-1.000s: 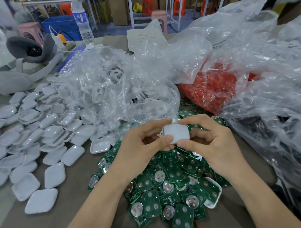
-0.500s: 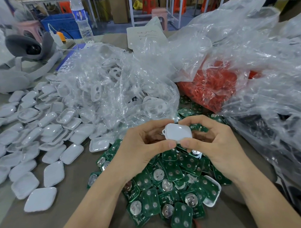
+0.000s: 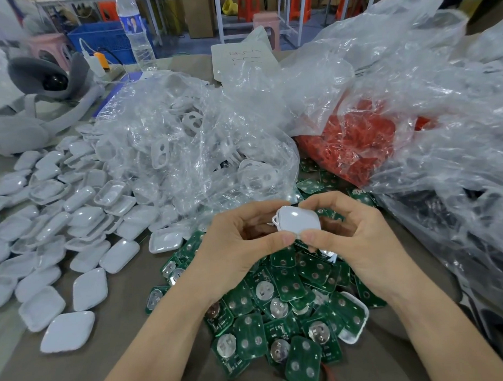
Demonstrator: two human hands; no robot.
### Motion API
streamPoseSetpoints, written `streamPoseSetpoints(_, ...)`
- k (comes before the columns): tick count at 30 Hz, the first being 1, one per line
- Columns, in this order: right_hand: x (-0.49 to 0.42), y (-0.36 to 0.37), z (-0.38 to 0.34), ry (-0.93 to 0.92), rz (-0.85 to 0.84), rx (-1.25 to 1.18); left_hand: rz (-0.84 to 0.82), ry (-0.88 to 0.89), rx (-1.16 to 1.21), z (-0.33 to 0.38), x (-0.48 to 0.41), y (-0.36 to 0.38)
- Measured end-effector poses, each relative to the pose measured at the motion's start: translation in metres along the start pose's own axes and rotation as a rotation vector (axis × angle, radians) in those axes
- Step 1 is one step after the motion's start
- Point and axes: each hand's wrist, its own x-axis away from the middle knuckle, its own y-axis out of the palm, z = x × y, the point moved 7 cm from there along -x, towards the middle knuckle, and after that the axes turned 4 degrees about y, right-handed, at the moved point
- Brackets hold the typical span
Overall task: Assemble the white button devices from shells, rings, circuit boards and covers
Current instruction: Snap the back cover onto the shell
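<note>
Still working above the heap of green circuit boards (image 3: 291,288), a person is gripping a closed white button device (image 3: 298,221) between both hands. The left hand (image 3: 235,248) is curling its fingers (image 3: 254,211) over the device's upper edge, with the thumb pressing at the lower rim. The right hand (image 3: 360,243) is pinching the same device from the other side, and the two thumb tips are meeting at the bottom edge.

Compared with a second ago, the device is sitting in nearly the same spot above the boards but is turning slightly. A small loop at its left corner is now showing, and its domed face is tilting toward the camera.

White shells (image 3: 88,290) are lying spread across the surface (image 3: 129,323) to the left, unmoved. A clear bag of white plastic parts (image 3: 186,141) is slumping behind the hands. A bag of red parts (image 3: 354,138) is lying to its right. One open shell with a board in it (image 3: 353,320) is resting at the heap's right edge.
</note>
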Motion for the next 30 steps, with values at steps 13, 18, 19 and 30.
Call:
streamPoseSetpoints(13,-0.001,0.0,0.008,0.087,-0.044,-0.158,-0.004,0.03,-0.112,0.0,0.002,0.0)
streamPoseSetpoints(18,-0.001,-0.001,0.012,0.109,0.005,-0.168,0.012,0.07,-0.212,0.001,0.001,0.0)
streamPoseSetpoints(19,-0.001,-0.001,0.011,0.091,0.012,-0.158,0.019,0.074,-0.231,0.002,0.002,0.0)
streamPoseSetpoints(30,0.003,-0.003,-0.006,-0.099,0.129,0.123,0.137,0.16,-0.318,0.005,0.004,-0.005)
